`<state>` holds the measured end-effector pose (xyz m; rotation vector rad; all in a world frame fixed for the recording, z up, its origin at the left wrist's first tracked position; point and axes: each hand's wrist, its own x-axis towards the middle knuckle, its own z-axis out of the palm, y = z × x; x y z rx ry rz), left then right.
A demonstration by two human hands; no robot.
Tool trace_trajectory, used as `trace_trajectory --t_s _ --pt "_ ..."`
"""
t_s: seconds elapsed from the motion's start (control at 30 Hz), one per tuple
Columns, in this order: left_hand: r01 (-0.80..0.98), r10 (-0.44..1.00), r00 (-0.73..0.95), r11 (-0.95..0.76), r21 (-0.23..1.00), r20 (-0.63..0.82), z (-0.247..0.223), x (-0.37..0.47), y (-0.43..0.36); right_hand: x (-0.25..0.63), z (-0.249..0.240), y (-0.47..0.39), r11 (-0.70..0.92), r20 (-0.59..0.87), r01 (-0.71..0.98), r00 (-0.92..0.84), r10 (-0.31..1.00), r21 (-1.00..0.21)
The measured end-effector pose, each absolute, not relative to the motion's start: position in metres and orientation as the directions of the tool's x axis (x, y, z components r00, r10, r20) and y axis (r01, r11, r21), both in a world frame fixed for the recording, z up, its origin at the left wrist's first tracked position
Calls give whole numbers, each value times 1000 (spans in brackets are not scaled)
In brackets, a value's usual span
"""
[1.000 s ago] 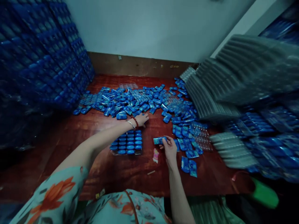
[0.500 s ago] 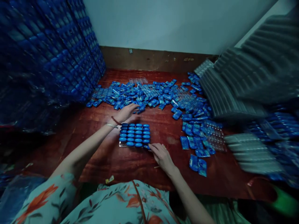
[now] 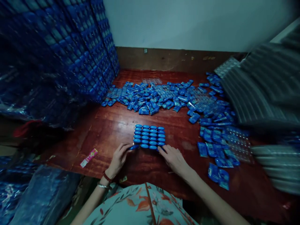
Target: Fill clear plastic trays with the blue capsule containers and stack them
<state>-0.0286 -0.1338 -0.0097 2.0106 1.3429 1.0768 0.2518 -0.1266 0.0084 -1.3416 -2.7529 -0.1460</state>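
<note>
A clear tray bearing rows of small blue wrapped packets (image 3: 149, 136) lies on the table in front of me. My left hand (image 3: 120, 155) is at its near left corner, fingers pinched on a blue packet (image 3: 134, 147) at the end of the nearest row. At the near right corner, the fingertips of my right hand (image 3: 174, 158) are closed on another blue packet (image 3: 160, 147), partly covered by the fingers. Beyond the tray spreads a loose heap of blue packets (image 3: 150, 97).
Tall stacks of filled blue trays (image 3: 93, 62) rise at the left. Stacked empty clear trays (image 3: 255, 90) lean at the right, with loose packets (image 3: 219, 145) beside them. A pink strip (image 3: 89, 157) lies on the red-brown table (image 3: 98, 125). A wall stands behind.
My left hand has come back from the heap to the tray's near left corner, now with a blue packet. My right hand stays at the near right corner. The view has shifted left.
</note>
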Motion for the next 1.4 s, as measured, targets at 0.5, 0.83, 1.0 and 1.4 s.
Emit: trace_trajectory --t_s 0.5,0.83,1.0,1.4 --pt "531 707 695 -627 569 131 13 -34 -87 244 -22 -138 424 427 860 -284 859 -283" --pt "462 795 587 -487 742 156 14 -30 -76 248 -14 -129 470 382 825 -343 858 -315" --pt "460 832 530 -446 767 165 12 -29 -77 250 -12 -127 467 345 816 -354 869 -340" --pt "575 862 378 -505 644 339 -31 -21 -107 242 -14 -123 376 389 880 -250 887 -291"
